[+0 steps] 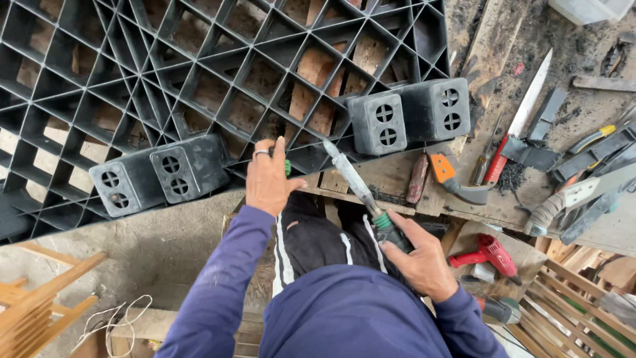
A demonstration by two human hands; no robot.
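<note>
A large black plastic pallet (199, 73) with a grid of open cells stands tilted in front of me, its block feet (159, 176) facing me. My left hand (268, 179), a ring on one finger, grips the pallet's lower edge beside a small green object (287, 167). My right hand (421, 255) holds a soldering-iron-like tool (358, 189) by its green-collared handle, the metal tip pointing up toward the pallet's edge near two more feet (411, 119).
A dirty wooden workbench (503, 205) at right carries a long knife with red handle (520, 119), an orange-handled tool (450, 179), screwdrivers and clamps. A red power tool (490, 255) lies below it. Wooden frames (40, 298) stand at lower left.
</note>
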